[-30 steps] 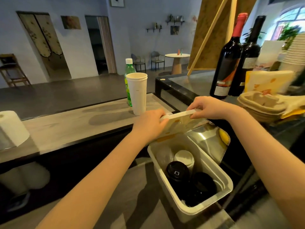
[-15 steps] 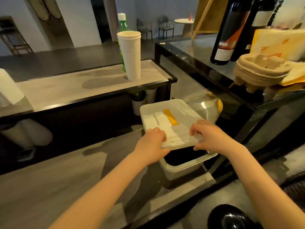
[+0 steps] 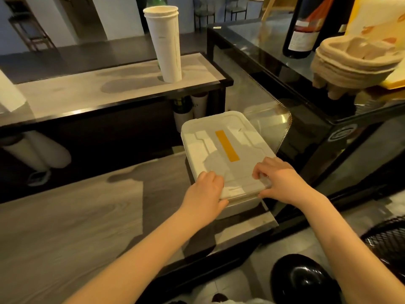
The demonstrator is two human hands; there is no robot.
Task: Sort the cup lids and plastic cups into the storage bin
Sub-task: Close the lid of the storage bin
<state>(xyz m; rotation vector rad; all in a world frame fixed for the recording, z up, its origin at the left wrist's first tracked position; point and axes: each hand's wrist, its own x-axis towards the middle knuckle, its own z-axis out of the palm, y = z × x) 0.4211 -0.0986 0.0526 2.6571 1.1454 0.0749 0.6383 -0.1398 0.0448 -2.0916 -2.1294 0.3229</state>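
- I see the storage bin lid (image 3: 245, 150) as matt white plastic.
- The counter (image 3: 65, 216) reads to me as smooth grey wood-grain.
- The paper cup stack (image 3: 165, 42) looks matt.
- The pulp cup carriers (image 3: 355, 60) look rough.
- The wine bottle (image 3: 302, 29) is glossy dark glass.

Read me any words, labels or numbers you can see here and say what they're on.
Nothing reads clearly.
Wine bottle label: print too blurred.
Oval badge on the black case: too blurred.
Cup under the counter: dark mark, too small.
Yellow strip on the bin lid: blank.
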